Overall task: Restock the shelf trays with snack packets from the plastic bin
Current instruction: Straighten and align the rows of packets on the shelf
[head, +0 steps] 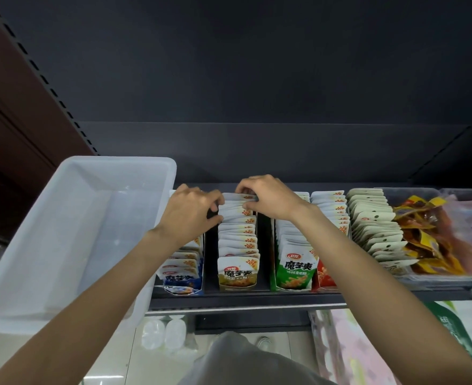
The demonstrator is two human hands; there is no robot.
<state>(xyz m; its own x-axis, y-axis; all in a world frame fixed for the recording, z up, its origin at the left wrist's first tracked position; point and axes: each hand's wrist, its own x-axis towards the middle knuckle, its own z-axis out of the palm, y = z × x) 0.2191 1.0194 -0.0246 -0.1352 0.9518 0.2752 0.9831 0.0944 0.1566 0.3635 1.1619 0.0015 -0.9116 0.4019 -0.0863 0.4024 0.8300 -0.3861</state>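
A row of upright snack packets with yellow-brown fronts fills a shelf tray at the centre. My left hand pinches the tops of packets near the back of that row, from its left side. My right hand curls over the rearmost packets and grips their top edges. The white plastic bin stands on the shelf to the left, and no packets show inside it. A blue-fronted row sits partly under my left forearm. A green-fronted row sits under my right forearm.
Right of the green row stand a red-fronted row, a fanned white-packet row and a clear tray of orange-brown packets. The dark shelf back panel rises behind. Lower shelves with goods lie below the shelf edge.
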